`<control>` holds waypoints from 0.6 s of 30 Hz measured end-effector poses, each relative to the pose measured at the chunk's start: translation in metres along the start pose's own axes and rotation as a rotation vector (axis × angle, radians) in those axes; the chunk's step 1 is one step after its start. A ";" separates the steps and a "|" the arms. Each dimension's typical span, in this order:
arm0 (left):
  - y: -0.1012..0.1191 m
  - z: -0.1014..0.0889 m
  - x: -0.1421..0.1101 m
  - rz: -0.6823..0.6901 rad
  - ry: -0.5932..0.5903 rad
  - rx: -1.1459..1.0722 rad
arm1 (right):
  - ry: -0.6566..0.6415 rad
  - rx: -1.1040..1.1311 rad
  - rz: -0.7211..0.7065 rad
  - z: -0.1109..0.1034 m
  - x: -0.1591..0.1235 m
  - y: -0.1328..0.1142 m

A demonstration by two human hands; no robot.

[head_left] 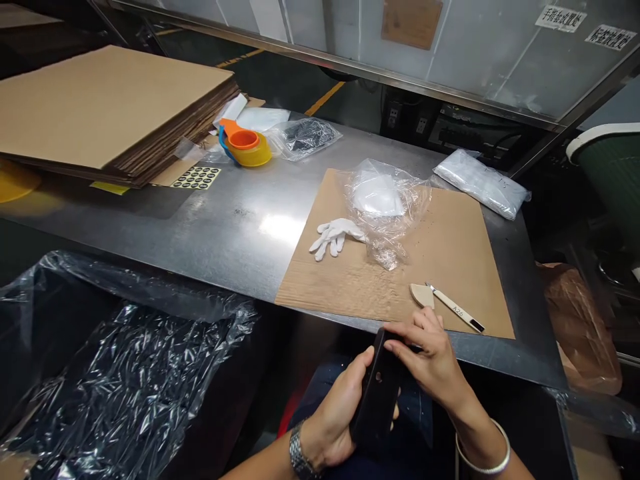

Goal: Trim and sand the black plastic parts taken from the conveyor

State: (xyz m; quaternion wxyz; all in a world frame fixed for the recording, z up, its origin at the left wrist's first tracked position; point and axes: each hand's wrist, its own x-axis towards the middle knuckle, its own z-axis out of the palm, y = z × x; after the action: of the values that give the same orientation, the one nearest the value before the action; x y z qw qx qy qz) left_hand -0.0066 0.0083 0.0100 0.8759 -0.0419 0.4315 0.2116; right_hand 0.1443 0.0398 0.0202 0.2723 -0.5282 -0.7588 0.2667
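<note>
A black, flat, oblong piece (376, 407) with a small round hole is held up over my lap, in front of the table edge. My left hand (340, 413) wraps round its lower part, thumb along the left side. At its top end, the thumb and index finger of my right hand (430, 353) pinch the edge. Just beyond my right hand, a pen-shaped craft knife (457, 308) marked A26 lies on a cardboard sheet (330, 287). Beside its tip is a small fan-shaped tan piece (421, 295). What the black piece is, I cannot make out.
On the cardboard lie a white glove (334, 235) and a clear plastic bag (383, 207) with white contents. Stacked cardboard (115, 107), tape rolls (245, 147) and a sticker sheet (197, 178) occupy the table's left. A bin lined with black plastic (125, 373) stands at lower left.
</note>
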 end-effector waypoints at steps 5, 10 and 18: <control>-0.004 -0.003 0.001 -0.063 -0.014 0.029 | -0.077 0.169 0.013 -0.005 0.005 0.009; -0.009 -0.008 0.005 -0.079 -0.057 0.031 | -0.221 0.439 0.084 -0.009 0.005 0.013; -0.007 -0.008 0.005 -0.158 -0.115 -0.010 | -0.182 0.494 0.158 -0.002 0.002 0.016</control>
State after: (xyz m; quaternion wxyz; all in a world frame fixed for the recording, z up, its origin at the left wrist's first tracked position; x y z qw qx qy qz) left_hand -0.0073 0.0015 0.0005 0.9130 -0.0679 0.3746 0.1463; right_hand 0.1556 0.0463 0.0104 0.3020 -0.4771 -0.6486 0.5104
